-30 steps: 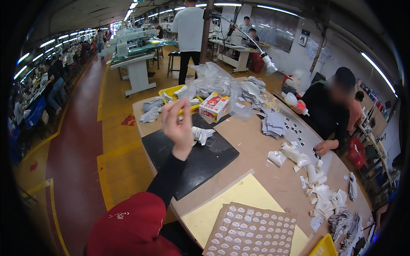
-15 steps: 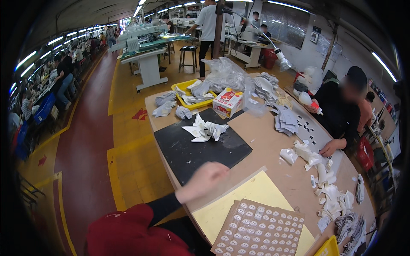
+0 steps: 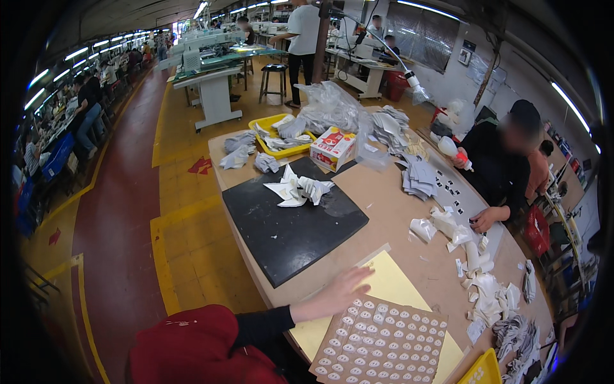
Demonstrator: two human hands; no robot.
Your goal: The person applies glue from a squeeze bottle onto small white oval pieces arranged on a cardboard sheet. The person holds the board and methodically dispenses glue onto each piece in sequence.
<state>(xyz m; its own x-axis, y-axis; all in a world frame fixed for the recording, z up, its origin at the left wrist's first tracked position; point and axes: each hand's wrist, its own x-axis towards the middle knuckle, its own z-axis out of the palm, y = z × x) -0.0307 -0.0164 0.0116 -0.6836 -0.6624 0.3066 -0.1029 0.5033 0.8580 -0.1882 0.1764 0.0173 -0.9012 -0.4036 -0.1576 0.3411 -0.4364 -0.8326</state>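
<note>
My left hand [image 3: 336, 296], in a black sleeve, reaches in from the lower left with fingers stretched out and nothing held. It hovers over or rests at the upper left edge of a brown board [image 3: 384, 334]; whether it touches cannot be made out. Rows of small white oval pieces with dark marks cover that board. Under it lies a pale yellow sheet [image 3: 391, 275], taped at a corner to the table. Beyond the hand is a black mat [image 3: 291, 240] bearing a small heap of white and grey cut pieces [image 3: 294, 190]. My right hand is out of view.
A yellow tray [image 3: 281, 152] of pieces, a red-and-white box [image 3: 332, 150] and a clear plastic bag [image 3: 329, 109] stand at the back. On the right a co-worker [image 3: 499, 160] holds a squeeze bottle [image 3: 454, 152]. Scraps [image 3: 489, 297] and a yellow bin [image 3: 483, 370] lie near right.
My left hand has moved right and nearer, from the black mat's front edge to the board's upper left edge, its fingers now stretched out. The whole view has shifted slightly.
</note>
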